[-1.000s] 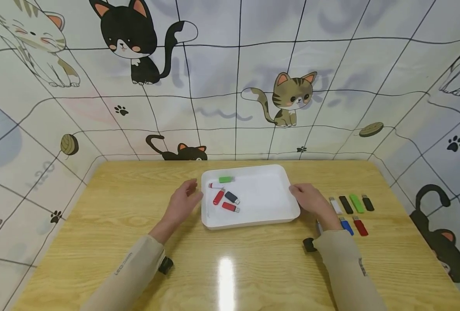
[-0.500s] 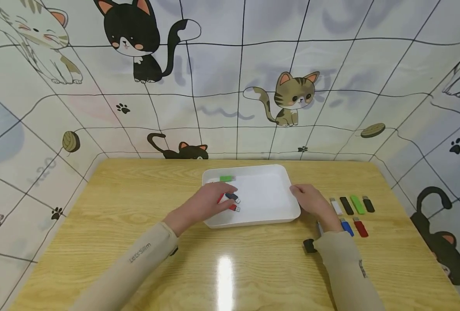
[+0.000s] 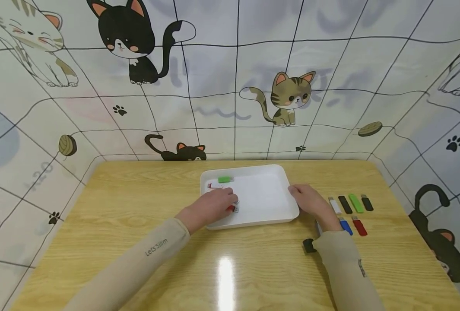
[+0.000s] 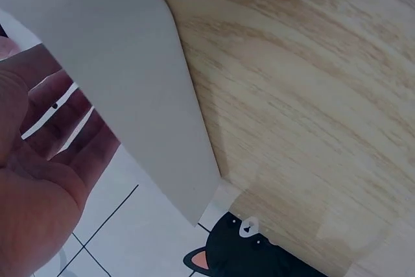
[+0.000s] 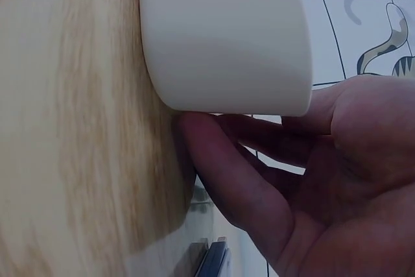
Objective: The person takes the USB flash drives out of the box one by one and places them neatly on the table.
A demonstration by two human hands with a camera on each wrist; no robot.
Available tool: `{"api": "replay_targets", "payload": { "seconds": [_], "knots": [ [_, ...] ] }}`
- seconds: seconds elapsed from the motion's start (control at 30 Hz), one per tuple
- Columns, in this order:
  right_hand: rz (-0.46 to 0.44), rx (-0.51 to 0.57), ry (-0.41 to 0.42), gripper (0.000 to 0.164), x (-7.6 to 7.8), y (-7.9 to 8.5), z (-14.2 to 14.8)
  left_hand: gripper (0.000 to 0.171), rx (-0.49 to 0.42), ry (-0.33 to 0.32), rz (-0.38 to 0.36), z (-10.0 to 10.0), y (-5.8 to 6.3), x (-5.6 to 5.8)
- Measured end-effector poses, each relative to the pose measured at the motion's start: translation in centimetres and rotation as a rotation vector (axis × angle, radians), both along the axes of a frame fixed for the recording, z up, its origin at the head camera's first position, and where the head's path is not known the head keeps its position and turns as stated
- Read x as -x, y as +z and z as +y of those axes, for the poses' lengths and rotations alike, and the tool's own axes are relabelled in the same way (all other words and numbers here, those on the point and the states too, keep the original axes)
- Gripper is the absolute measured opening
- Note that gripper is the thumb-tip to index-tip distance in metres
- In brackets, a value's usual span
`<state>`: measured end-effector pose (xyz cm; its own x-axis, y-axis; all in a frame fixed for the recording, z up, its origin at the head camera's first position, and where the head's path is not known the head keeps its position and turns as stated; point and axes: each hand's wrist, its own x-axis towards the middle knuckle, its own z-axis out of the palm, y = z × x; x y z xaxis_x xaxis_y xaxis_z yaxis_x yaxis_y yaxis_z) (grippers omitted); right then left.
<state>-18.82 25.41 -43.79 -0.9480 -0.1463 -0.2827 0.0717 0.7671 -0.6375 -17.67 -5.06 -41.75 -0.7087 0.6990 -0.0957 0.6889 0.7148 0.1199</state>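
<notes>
A white plastic tray (image 3: 266,190) lies on the wooden table with several USB sticks at its left end. My left hand (image 3: 210,207) reaches over the tray's near left wall, fingers bent down among the sticks. Its fingertips are hidden by the tray wall (image 4: 123,63) in the left wrist view, and I cannot tell whether they pinch a stick. A red USB stick (image 3: 231,208) shows beside the fingers. Behind the hand lie a white-and-red stick (image 3: 214,186) and a green one (image 3: 224,179). My right hand (image 3: 310,199) holds the tray's right end, thumb at the rim, fingers low against the wall.
To the right of the tray, more USB sticks lie in rows: a white one (image 3: 334,205), a black one (image 3: 345,204), a green one (image 3: 356,203), a blue one (image 3: 345,226) and a red one (image 3: 359,226) among them. A cat-print backdrop (image 3: 214,108) surrounds the table (image 3: 156,185).
My left hand has come from outside the tray's left wall, over it, and down onto the sticks, covering the dark one. The right hand has stayed at the tray's right end.
</notes>
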Motion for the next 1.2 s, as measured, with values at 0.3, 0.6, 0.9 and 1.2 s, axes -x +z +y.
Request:
{"api": "replay_targets", "payload": {
  "seconds": [0.3,0.6,0.9,1.2],
  "knots": [
    [-0.014,-0.007,0.002,0.053,-0.43,0.15,-0.43,0.030,0.044,0.046,-0.045,-0.07,-0.57,-0.22],
    [-0.006,-0.018,-0.001,0.054,-0.73,0.46,-0.78,0.020,0.034,0.010,-0.036,0.08,-0.91,0.06],
    [-0.013,-0.015,0.000,0.055,-0.75,0.48,-0.87,0.012,0.032,-0.009,-0.012,0.49,-0.98,0.09],
    [-0.020,-0.024,-0.011,0.054,-0.79,0.29,-0.61,0.014,0.099,-0.048,0.068,0.70,-0.96,-0.18]
  ]
}}
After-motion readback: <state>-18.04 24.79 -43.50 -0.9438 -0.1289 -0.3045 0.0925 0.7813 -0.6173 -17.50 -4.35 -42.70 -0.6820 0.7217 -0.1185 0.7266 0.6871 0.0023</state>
